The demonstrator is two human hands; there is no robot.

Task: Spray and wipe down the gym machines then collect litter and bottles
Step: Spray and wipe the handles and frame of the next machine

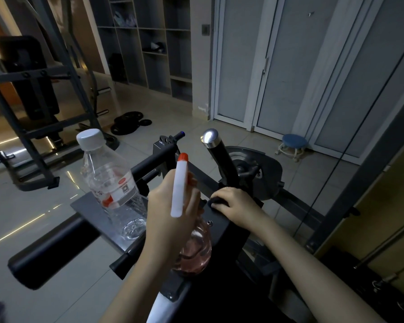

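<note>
Water bottle (112, 183): clear, white-capped, nearly empty; it stands upright on the grey plate (89, 206) of the machine, just left of the left hand.
Left hand (170, 215): clamped round the neck of the spray bottle (179, 190), whose white head and red nozzle point up and away and whose pink body hangs below the palm.
Right hand (233, 203): fingers curled over a dark cloth (216, 201), which it presses onto the machine frame at the foot of the chrome-capped handle (219, 152).
Risk 1: the water bottle looks light and top-heavy; a nudge from the left forearm or a wipe along the plate could tip it to the floor.
Risk 2: the nozzle aims past the frame, so a squeeze now would probably wet the tiles, not the metal, and leave them slick.
Risk 3: the cloth sits by the pivot hardware, where it could snag.
Surface: dark painted steel with a bolt head showing; the plate shines slightly. Whether it is wet I cannot tell.
Room: dim. A bench machine (28, 89) stands at the left, weight plates (128, 123) lie on the pale tiled floor (219, 127), open shelving (149, 43) is behind, tall pale doors (278, 66) are further right, and a blue stool (294, 144) stands near them.
</note>
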